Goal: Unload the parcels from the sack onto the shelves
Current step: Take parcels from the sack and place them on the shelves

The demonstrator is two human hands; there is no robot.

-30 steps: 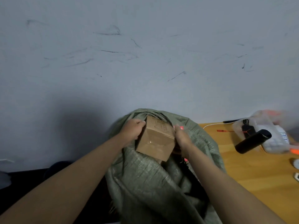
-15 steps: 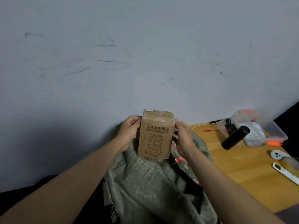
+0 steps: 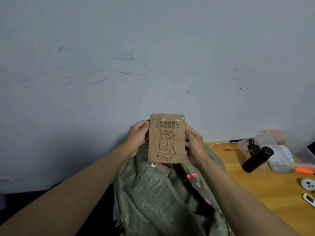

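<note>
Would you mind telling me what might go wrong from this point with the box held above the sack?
The cardboard box is held only by its side edges between the left hand and right hand, so the grip may slip and drop it back into the green sack. Swinging it right might knock the black bottle on the wooden table.

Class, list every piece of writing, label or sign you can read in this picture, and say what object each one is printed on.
"立式智能插座": large heading on the cardboard box held between the left hand and right hand.
Pinyin line and smaller line beneath the heading: too small to read surely.
Red print on the green sack: blurred, unreadable.
Blue letters on the plastic bag on the table: blurred, unreadable.
</note>
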